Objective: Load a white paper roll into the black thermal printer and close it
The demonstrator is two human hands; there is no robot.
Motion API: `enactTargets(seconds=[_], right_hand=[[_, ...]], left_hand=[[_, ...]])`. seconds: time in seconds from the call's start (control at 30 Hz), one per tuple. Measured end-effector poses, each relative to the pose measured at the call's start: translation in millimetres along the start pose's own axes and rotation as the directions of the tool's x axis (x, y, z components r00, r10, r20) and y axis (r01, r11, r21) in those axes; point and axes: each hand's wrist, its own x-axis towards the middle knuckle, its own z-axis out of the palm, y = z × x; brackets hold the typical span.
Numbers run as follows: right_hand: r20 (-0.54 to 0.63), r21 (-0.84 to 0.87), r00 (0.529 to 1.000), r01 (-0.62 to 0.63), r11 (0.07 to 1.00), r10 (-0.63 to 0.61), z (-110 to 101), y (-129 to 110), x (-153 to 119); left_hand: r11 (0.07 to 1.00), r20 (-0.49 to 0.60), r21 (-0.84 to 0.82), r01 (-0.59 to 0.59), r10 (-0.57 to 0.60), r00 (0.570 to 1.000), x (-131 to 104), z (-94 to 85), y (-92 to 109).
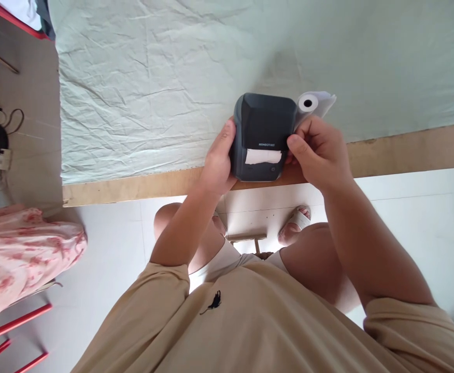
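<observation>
Dark printer (pixel 268 122) at the near edge of the cloth-covered table (pixel 141 103), paper strip (pixel 263 156) poking out of its slot. Left hand (pixel 219 158) clamped on its left side, right hand (pixel 320 150) gripping the right side, thumb at the lid seam (some fingers hidden); paper roll (pixel 315 103) just beyond the right hand, farther from that edge.

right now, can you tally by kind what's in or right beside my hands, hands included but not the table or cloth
Dark printer: 1
White paper strip on its front: 1
White roll, counted with the white material beside it: 1
Hands, left hand and right hand: 2
Total: 5
</observation>
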Motion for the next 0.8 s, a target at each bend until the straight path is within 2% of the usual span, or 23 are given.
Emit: enactTargets(seconds=[0.1, 0.17, 0.27, 0.37, 0.47, 0.53, 0.57, 0.63, 0.73, 0.8], right_hand=[[0.022, 0.053, 0.999, 0.039, 0.998, -0.04, 1, 11, -2], [0.033, 0.069, 0.997, 0.066, 0.995, -0.069, 0, 19, -3], [0.005, 0.036, 0.995, 0.095, 0.995, -0.095, 1, 22, -5], [-0.121, -0.01, 0.979, 0.161, 0.987, -0.161, 3, 6, -4], [-0.337, -0.057, 0.899, 0.276, 0.96, -0.278, 7, -22, 1], [-0.419, -0.111, 0.842, 0.324, 0.939, -0.34, 8, -37, 7], [-0.413, -0.159, 0.834, 0.329, 0.931, -0.365, 7, -43, 10], [-0.303, -0.307, 0.872, 0.294, 0.905, -0.385, 5, -48, 15], [-0.051, -0.528, 0.95, 0.236, 0.816, -0.309, -1, -48, 19], [0.062, -0.569, 0.965, 0.243, 0.785, -0.254, -4, -47, 21]], left_hand=[[0.998, -0.125, -0.02, 0.065, -0.067, 0.99, 1, 1.8, -1], [0.998, -0.193, 0.014, 0.062, -0.058, 0.979, 0, 3.4, 0], [0.998, -0.219, 0.053, 0.032, -0.019, 0.976, -1, 4.9, 2], [0.996, -0.209, 0.034, 0.077, -0.069, 0.976, 0, 5.7, 4], [0.989, -0.224, 0.018, 0.146, -0.138, 0.965, 1, 7.5, 6], [0.986, -0.249, 0.025, 0.165, -0.154, 0.956, 0, 8.9, 7], [0.985, -0.258, 0.028, 0.169, -0.156, 0.953, -1, 9.2, 8], [0.984, -0.252, 0.028, 0.173, -0.161, 0.954, -2, 9.0, 8], [0.984, -0.174, 0.027, 0.175, -0.168, 0.97, -3, 7.6, 8], [0.986, -0.139, 0.037, 0.163, -0.157, 0.978, -4, 7.4, 8]])
